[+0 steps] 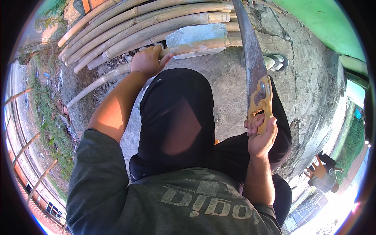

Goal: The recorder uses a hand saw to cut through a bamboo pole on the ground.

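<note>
Fingers of your right hand point(261, 137) are wrapped around the yellow, cut-out handle of a long handsaw with a grey-brown metal blade point(254, 64). You hold it upright in view, in front of your right leg, its blade running to the upper edge. Dark, rusty-looking stains mottle the metal, and a small round fastener shows where the yellow grip meets it.

Your left hand point(149, 61) is clasped over a slender tan bamboo pole point(199, 46), thumb stretched along it toward the right. This pole is jointed, with pale and browner patches, and lies across a rough, pale blue-grey block point(196, 34) on the cracked grey concrete ground point(309, 82). Its right end sits just beside the blade's toothed edge; you cannot tell whether they touch. Beyond the block, a row of weathered tan bamboo poles point(156, 18) lies side by side, ahead and to your left.
</note>
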A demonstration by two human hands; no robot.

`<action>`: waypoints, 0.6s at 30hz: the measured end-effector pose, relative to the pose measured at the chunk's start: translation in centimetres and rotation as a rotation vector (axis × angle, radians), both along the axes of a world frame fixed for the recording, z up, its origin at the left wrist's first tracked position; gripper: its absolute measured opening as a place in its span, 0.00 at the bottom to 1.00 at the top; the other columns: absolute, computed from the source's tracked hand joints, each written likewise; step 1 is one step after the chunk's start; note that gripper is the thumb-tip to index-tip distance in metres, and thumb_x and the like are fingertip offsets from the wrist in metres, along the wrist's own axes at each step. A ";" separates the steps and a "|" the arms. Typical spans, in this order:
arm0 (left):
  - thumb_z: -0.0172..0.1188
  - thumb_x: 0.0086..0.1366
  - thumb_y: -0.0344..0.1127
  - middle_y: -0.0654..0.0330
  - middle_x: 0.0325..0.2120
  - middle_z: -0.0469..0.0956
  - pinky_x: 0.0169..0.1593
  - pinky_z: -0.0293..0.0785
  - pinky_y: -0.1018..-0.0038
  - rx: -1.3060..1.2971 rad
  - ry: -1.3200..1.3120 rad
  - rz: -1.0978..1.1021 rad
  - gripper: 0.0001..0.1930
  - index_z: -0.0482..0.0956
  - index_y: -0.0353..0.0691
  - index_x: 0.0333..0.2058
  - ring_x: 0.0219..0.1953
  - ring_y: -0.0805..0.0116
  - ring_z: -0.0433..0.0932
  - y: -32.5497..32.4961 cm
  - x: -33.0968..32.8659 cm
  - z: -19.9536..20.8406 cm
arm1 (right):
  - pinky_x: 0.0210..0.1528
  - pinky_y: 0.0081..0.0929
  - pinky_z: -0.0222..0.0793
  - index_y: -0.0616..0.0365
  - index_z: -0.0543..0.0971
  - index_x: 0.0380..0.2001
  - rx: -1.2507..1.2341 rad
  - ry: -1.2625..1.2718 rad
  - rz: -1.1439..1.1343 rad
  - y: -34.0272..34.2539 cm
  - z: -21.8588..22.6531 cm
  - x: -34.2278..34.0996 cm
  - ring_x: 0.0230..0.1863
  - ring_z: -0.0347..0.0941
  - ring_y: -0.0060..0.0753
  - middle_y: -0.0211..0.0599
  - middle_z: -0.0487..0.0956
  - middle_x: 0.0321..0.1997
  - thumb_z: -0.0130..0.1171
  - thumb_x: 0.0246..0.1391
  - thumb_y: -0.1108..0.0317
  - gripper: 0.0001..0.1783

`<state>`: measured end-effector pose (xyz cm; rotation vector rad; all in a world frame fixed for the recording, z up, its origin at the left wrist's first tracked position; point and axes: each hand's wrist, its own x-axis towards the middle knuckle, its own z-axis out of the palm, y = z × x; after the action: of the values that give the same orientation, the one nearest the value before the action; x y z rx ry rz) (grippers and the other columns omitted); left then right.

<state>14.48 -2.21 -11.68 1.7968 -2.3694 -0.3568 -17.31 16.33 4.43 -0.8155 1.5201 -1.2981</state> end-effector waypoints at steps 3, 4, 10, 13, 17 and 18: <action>0.55 0.62 0.69 0.53 0.28 0.80 0.36 0.78 0.56 0.000 0.045 -0.062 0.30 0.76 0.43 0.36 0.33 0.50 0.83 0.2 0.3 0.7 | 0.31 0.29 0.62 0.56 0.66 0.26 -0.006 -0.014 -0.020 -0.1 0.0 -0.1 0.18 0.57 0.24 0.27 0.60 0.16 0.36 0.71 0.45 0.27; 0.55 0.62 0.69 0.53 0.28 0.80 0.36 0.78 0.56 -0.002 0.045 -0.063 0.30 0.76 0.43 0.36 0.33 0.50 0.83 0.1 0.3 1.1 | 0.31 0.29 0.62 0.56 0.66 0.26 -0.023 -0.009 -0.011 -0.2 -0.1 -0.2 0.18 0.57 0.24 0.27 0.60 0.16 0.36 0.71 0.45 0.28; 0.63 0.54 0.70 0.54 0.32 0.81 0.38 0.78 0.55 -0.032 0.121 0.018 0.33 0.77 0.42 0.38 0.35 0.48 0.82 0.2 0.5 1.9 | 0.31 0.29 0.63 0.56 0.66 0.26 -0.038 0.003 0.007 -0.3 -0.1 -0.1 0.18 0.57 0.24 0.27 0.60 0.16 0.37 0.71 0.44 0.28; 0.65 0.51 0.71 0.54 0.32 0.80 0.39 0.78 0.55 0.049 0.126 0.119 0.35 0.77 0.42 0.38 0.36 0.48 0.82 0.3 0.2 1.5 | 0.31 0.30 0.63 0.56 0.66 0.25 -0.021 -0.001 -0.001 -0.2 -0.7 -0.1 0.18 0.57 0.24 0.28 0.60 0.15 0.37 0.71 0.43 0.28; 0.64 0.52 0.72 0.52 0.33 0.81 0.41 0.78 0.55 0.043 0.091 0.065 0.36 0.77 0.42 0.40 0.38 0.48 0.82 0.6 0.0 0.4 | 0.31 0.30 0.64 0.56 0.66 0.25 -0.002 -0.010 0.001 0.0 -0.8 -0.1 0.18 0.58 0.25 0.28 0.61 0.15 0.36 0.70 0.43 0.29; 0.63 0.52 0.72 0.51 0.34 0.81 0.41 0.78 0.55 0.054 0.075 0.047 0.36 0.78 0.41 0.40 0.38 0.48 0.82 0.7 0.0 0.2 | 0.31 0.30 0.64 0.56 0.66 0.25 -0.001 -0.011 0.001 -0.1 -0.8 -0.1 0.18 0.58 0.25 0.28 0.61 0.15 0.36 0.70 0.43 0.29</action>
<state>14.50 -1.56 -11.46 1.8253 -2.2848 -0.4780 -17.40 16.27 3.62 -0.8086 1.5098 -1.3008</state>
